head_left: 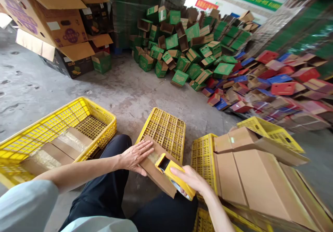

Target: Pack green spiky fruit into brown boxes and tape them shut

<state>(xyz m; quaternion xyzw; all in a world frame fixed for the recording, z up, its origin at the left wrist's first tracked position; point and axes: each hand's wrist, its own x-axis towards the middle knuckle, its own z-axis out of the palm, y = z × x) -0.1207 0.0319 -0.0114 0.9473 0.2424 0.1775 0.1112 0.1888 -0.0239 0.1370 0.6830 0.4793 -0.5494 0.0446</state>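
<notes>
A narrow brown cardboard box lies across an upturned yellow crate between my knees. My left hand lies flat on the box's far left end, fingers stretched out. In my right hand is a yellow tape dispenser, its head resting on the middle of the box. A strip of clear tape shows on the cardboard between my left hand and the dispenser. My right fingers wrap round the dispenser's body, and the thumb lies along its top.
On the left, a yellow crate holds taped cardboard boxes. At right, flat cardboard pieces fill another yellow crate. Green boxes and red and blue boxes lie heaped behind. Large cartons stand back left.
</notes>
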